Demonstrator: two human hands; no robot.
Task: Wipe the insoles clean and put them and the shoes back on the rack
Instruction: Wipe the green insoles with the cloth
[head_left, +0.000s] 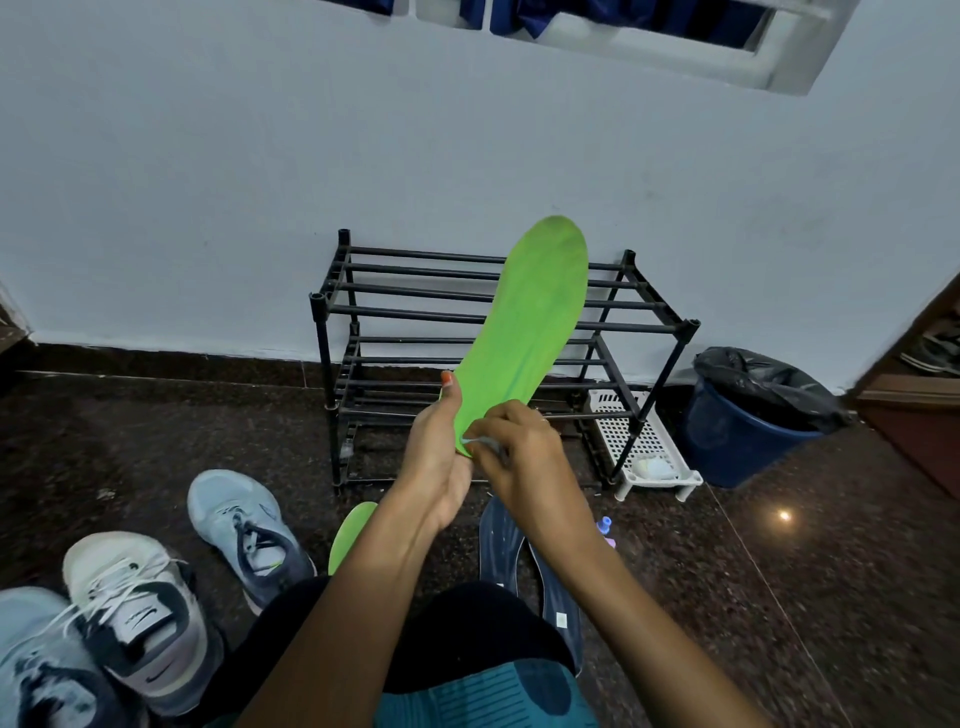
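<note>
Green insole (524, 322) heel hidden where left hand (436, 457) grips it, right hand (519, 452) pinching a barely visible wipe (480, 441).

You are in a home, in what looks like an entry area. A low black shoe rack (318, 306) stands against a plain painted wall (208, 182) on a polished dark stone floor (156, 426). Worn sneakers (239, 519) lie about, and a blue bin (737, 447) lined with a black bag sits beside a small white plastic stand (639, 436). A curtained window (675, 52) is set high in the wall.
</note>
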